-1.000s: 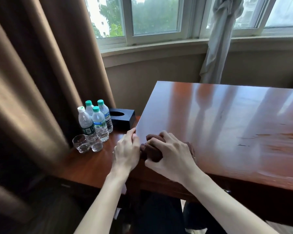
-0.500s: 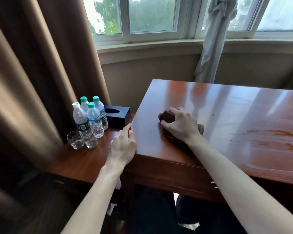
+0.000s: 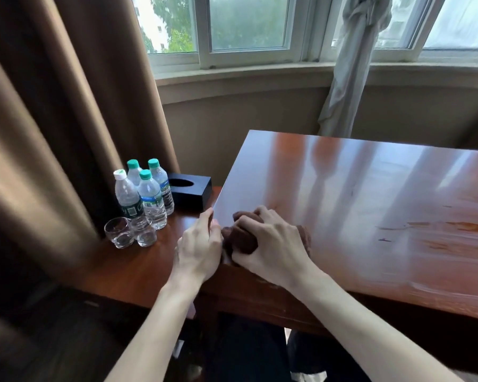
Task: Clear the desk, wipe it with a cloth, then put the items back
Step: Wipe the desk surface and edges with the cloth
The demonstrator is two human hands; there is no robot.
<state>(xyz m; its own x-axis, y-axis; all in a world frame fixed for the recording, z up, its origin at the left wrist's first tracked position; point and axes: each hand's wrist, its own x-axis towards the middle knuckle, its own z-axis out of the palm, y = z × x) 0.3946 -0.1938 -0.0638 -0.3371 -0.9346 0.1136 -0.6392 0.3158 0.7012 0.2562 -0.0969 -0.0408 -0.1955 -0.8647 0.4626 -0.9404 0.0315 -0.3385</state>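
Right hand [image 3: 268,244] grips bunched cloth [image 3: 239,239] at desk [image 3: 370,202] near-left corner; left hand [image 3: 199,244], fingers relaxed, rests on desk edge. Cloth likely soft, light.

Daylight pours in from the windows [image 3: 249,26] far ahead of me, laying pale streaks of glare across the glossy desk [image 3: 370,194]. The brown curtain [image 3: 53,119] at left sits dim, the near corners fall dark, the wide lens bends the edges, and the near right desk surface smears with motion blur

Both hands side by side: left hand [image 3: 198,245] flat, right hand [image 3: 271,244] curled (gripping).
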